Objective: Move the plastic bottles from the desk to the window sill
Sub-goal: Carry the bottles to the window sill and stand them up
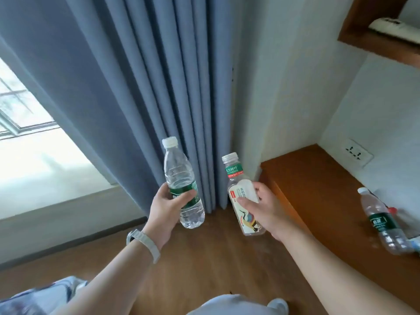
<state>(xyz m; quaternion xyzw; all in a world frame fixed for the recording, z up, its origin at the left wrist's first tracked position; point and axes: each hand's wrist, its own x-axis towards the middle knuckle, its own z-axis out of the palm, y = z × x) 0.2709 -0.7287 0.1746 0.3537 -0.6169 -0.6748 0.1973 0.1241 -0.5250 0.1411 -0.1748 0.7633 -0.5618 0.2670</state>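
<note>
Two bottles are being held aloft at the centre of the frame, above the wood-grain floor [204, 258] and in front of the heavy, pleated blue-grey curtain [159, 76]. The left hand [168, 208] is wrapped round the clear water bottle [179, 176], a thin, ribbed plastic cylinder with a glossy green label and a white cap. Its long axis is kept close to upright, the cap tipped toward the upper left. The right hand [266, 208] is clamped on the tea bottle [234, 171], smooth and straight-sided, sleeved in a white illustrated label with a green neck band. The same lean is seen there, cap up and to the left. The pale, matte window sill [56, 201] is seen at lower left, well apart from both bottles. At the right edge, a third bottle [381, 226], crinkled and clear with a dark green label, is left on the polished reddish-brown tabletop [318, 189], its cap toward the top of the frame.
</note>
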